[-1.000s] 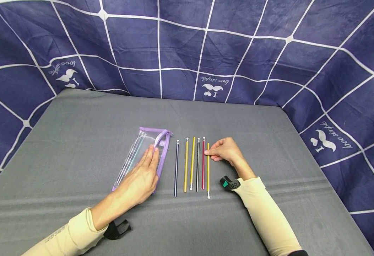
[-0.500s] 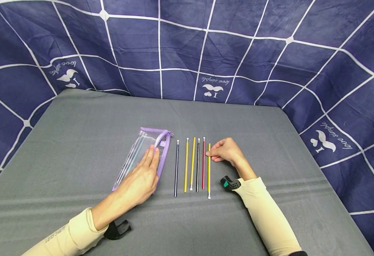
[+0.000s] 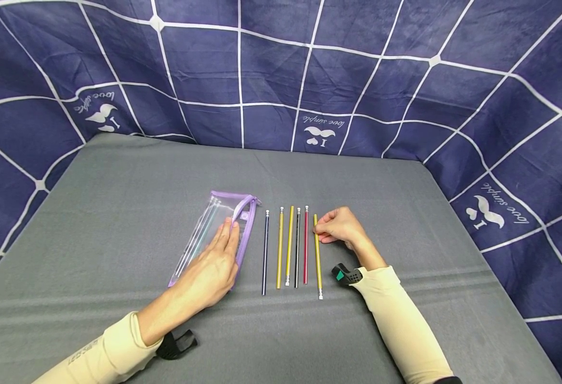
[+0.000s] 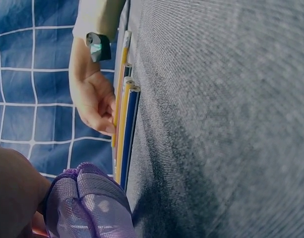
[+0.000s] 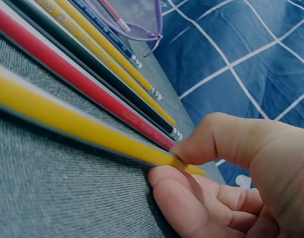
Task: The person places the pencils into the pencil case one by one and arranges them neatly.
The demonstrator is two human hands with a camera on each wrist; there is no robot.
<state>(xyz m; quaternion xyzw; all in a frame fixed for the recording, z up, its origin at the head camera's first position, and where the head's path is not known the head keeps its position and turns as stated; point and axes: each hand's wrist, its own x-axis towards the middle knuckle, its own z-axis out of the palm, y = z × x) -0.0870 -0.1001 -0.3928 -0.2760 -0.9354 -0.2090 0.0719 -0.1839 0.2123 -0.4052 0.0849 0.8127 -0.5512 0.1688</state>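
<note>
My right hand [image 3: 340, 224] pinches a yellow pencil [image 3: 318, 261] between thumb and fingertips near its far end; the pencil's white eraser end points toward me. To its left lie a red pencil [image 3: 306, 250], a black pencil [image 3: 297, 250], two yellow pencils, one of them [image 3: 279, 250] farther left, and a dark blue pencil [image 3: 265, 250]. My left hand [image 3: 211, 266] rests with straight fingers on a clear pencil case [image 4: 102, 203] with purple edging. Several pencils [image 3: 196, 234] show inside the case. Part of the case is hidden under my palm.
A grey cloth [image 3: 357, 181] covers the flat surface. Behind it and along the sides hangs a navy curtain [image 3: 271, 69] with white grid lines. A black wrist mount [image 3: 345, 274] sits at my right cuff, another [image 3: 177, 344] at my left.
My right hand has shifted the pinched yellow pencil slightly right, away from the red one, and its near end has swung right. My left hand and the case have stayed in place.
</note>
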